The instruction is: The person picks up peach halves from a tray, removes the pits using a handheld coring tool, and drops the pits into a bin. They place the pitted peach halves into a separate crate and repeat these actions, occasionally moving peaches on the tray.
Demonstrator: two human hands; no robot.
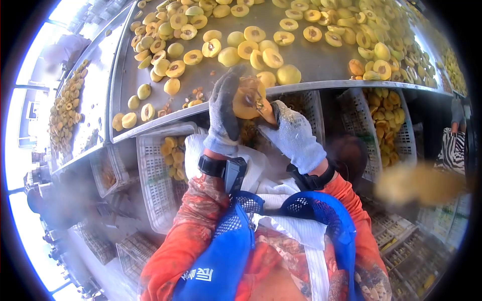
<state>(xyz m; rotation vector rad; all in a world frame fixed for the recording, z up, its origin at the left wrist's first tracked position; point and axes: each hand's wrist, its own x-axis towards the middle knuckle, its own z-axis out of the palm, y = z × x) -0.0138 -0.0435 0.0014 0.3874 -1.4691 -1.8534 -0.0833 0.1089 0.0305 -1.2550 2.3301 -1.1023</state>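
Observation:
My left hand (224, 108), in a grey-blue work glove with a dark palm, grips a large yellow peach half (247, 99) from its left side. The cut face shows, with a torn brown hollow where the pit sits. My right hand (292, 131), in a similar glove, is closed at the lower right of the fruit. A narrow orange-brown piece (268, 113) sticks out from its fingers against the peach; I cannot tell if it is a tool or flesh. Both hands are just over the table's near edge.
A metal table (201, 83) carries many peach halves (211, 48) and loose pit scraps (197, 94). Beneath its raised rim stand white plastic crates (155, 175) holding peach pieces. At right, a blurred yellow shape (419, 184) hangs in view near another person's gloved hand (457, 111).

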